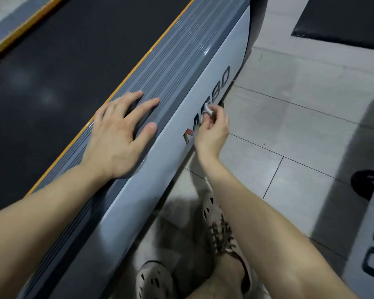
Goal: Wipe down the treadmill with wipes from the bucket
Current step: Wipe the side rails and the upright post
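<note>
Left hand [119, 134] rests with fingers spread on the treadmill [173, 67]; right hand [213, 130] fingers pinch a crumpled wipe [207, 107].

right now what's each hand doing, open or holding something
Left hand: open, flat on the treadmill rail.
Right hand: pinching a small white wipe.

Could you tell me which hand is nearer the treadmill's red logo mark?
Right hand: just beside the mark, pinching a wipe. Left hand rests on the ribbed rail, farther off.
</note>
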Motion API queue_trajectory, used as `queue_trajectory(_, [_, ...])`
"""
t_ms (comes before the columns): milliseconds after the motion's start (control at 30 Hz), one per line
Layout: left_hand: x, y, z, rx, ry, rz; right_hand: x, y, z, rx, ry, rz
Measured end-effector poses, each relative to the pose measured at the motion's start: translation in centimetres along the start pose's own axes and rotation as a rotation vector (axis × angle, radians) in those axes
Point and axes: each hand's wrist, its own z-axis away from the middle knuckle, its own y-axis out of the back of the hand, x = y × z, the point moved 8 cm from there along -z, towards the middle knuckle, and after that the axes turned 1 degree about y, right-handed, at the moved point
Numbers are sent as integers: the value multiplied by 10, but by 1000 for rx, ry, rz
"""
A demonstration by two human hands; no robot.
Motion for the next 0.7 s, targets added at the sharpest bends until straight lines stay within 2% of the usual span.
queue_trajectory(67, [0, 1, 1, 5, 3, 4, 9, -2, 57, -112, -6, -20])
queue_trajectory(167, [-1, 2, 1, 7, -3, -3, 37, -2, 169, -502, 7, 32])
queue_trajectory(200, [0, 2, 0, 7, -5, -4, 44, -1, 183, -585, 26, 45])
queue_trajectory(233, [-1, 2, 0, 7, -4, -4, 49, -2, 176, -599, 8, 59])
queue_trajectory(267, [-1, 2, -1, 7, -3, -6, 52, -3, 157, -542, -40, 68])
queue_trajectory(333, [-1, 1, 0, 0, -5, -5, 31, 12, 109, -341, -69, 6])
queue_trajectory(367, [-1, 1, 0, -1, -6, -4, 7, 18, 96, -289, -18, -54])
queue_trajectory(400, [-2, 1, 0, -1, -7, -5, -21, 21, 97, -303, 86, -107])
queue_trajectory(500, [-3, 1, -1, -2, -6, 1, -91, 17, 131, -548, 493, -189])
queue_trajectory(533, [-3, 1, -1, 1, -3, 3, -94, 12, 120, -545, 535, -181])
queue_trajectory(567, [-3, 0, -1, 6, -1, 4, -86, 6, 91, -435, 479, -162])
queue_trajectory(600, [-3, 0, -2, 11, -1, 3, -67, 4, 51, -274, 321, -150])
queue_trajectory(667, [-4, 0, -2, 16, 2, 6, -6, 13, -25, 19, -145, -96])
queue_trajectory(700, [-3, 0, -2, 14, 1, 9, 23, 22, -44, 110, -310, -75])
